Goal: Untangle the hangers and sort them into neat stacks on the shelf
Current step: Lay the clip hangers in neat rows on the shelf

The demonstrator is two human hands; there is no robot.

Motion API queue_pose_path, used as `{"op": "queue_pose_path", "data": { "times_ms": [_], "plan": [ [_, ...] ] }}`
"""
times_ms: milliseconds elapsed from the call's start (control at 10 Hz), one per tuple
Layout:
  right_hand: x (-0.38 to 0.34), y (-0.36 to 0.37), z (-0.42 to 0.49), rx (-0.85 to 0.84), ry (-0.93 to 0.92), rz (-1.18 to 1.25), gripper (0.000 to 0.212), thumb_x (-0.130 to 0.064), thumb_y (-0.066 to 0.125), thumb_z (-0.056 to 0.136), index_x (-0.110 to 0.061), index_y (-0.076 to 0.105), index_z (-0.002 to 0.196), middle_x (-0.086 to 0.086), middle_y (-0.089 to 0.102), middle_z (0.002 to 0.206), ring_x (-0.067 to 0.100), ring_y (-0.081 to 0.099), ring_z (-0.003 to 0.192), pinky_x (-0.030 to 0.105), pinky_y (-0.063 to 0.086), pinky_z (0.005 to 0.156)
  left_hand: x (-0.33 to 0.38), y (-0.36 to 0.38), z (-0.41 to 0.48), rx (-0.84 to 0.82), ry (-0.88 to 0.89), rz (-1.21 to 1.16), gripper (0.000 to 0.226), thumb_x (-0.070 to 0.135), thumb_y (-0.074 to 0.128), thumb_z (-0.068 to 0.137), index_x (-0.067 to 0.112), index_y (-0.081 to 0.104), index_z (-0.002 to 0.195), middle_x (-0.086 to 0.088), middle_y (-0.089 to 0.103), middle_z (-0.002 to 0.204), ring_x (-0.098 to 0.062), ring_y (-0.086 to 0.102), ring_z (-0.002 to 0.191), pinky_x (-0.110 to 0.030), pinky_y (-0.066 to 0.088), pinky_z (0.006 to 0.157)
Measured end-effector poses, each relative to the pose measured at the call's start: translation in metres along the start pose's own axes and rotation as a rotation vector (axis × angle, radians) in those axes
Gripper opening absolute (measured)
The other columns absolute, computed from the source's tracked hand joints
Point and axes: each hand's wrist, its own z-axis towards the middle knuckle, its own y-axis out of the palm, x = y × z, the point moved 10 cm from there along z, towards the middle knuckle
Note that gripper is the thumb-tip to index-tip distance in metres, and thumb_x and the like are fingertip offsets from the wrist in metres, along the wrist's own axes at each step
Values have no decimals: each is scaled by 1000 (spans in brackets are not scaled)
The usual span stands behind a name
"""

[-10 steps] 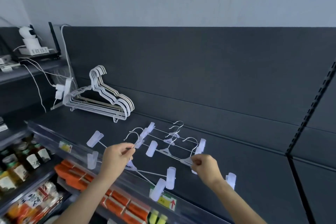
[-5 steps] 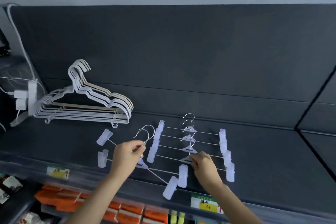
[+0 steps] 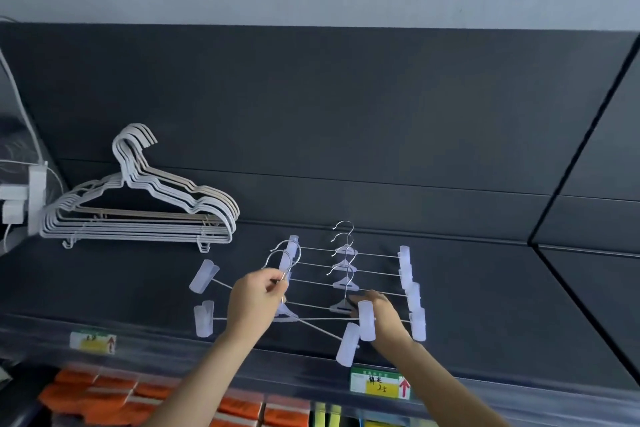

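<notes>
On the dark shelf [image 3: 485, 305], the left hand [image 3: 254, 305] pinched the wire hooks of two crossed clip hangers [image 3: 287, 314] just left of the neat clip-hanger stack [image 3: 346, 265]. The right hand [image 3: 382, 317] lay closed on that stack's nearest hanger. The white hanger stack [image 3: 138, 215] rested well left.

Shelf [image 3: 138, 288] dark grey; stacked hangers [image 3: 138, 218] white, some beige; clip hangers [image 3: 346, 274] silver wire, translucent pale-lilac clips.
</notes>
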Motion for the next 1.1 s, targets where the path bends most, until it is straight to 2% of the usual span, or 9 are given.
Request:
{"op": "queue_pose_path", "data": {
  "times_ms": [100,200,300,400,500,700,800,1000,1100],
  "plan": [
    [-40,-30,-27,35,-176,-346,36,2,41,89,-2,53,122,17,55,116,31,53,104,28,43,85,9,2,0,9,-4,29,22,7,60,78,15,62,58,15,57,43,-10,47,44,-29,41,53],
    [-44,-76,-31,165,-165,-286,25,-5,47,91,6,61,109,23,62,109,35,56,101,32,43,84,16,9,0,10,-16,29,25,7,60,79,20,59,57,6,59,44,-13,51,44,-31,45,55],
    [-53,-109,-41,224,-196,-262,21,-9,51,90,2,66,100,16,64,103,27,57,91,27,42,77,30,21,-3,6,10,32,19,8,60,80,9,62,62,4,61,46,-26,55,48,-37,48,56],
    [-82,-118,-58,211,-294,-316,19,-8,51,89,4,66,87,15,64,93,28,57,83,33,45,74,46,40,-2,-18,41,36,18,8,60,81,7,62,64,-1,61,48,-23,53,47,-33,47,55],
    [-100,-105,-68,148,-385,-430,18,-6,50,87,7,62,82,19,64,87,32,56,80,37,47,73,65,61,-1,-46,66,36,20,9,60,82,15,60,63,-2,63,52,-13,50,45,-29,44,56],
    [-82,-74,-60,-108,-254,-657,35,-13,40,88,-11,38,54,0,36,53,17,27,50,27,26,48,92,100,-3,-101,122,38,11,15,61,82,11,68,75,-7,72,65,-25,67,60,-31,54,61],
    [-65,-86,-54,-152,-170,-640,35,-18,43,87,-13,48,54,3,47,57,22,39,55,26,36,52,108,118,-2,-92,146,59,11,15,61,81,11,67,73,-6,71,64,-27,64,64,-32,52,66],
    [-45,-152,-46,-30,-180,-812,27,-17,44,89,-18,45,62,-4,40,61,23,45,66,22,23,48,154,174,-1,-138,133,-11,12,13,58,82,11,61,70,-3,63,59,-23,54,59,-29,39,60],
    [-21,-203,-29,40,-195,-873,21,-11,40,89,-12,54,74,0,43,69,22,42,69,24,21,48,189,219,-3,-210,174,-50,21,27,53,83,10,60,74,-6,65,63,-25,55,65,-31,43,69]
  ]
}}
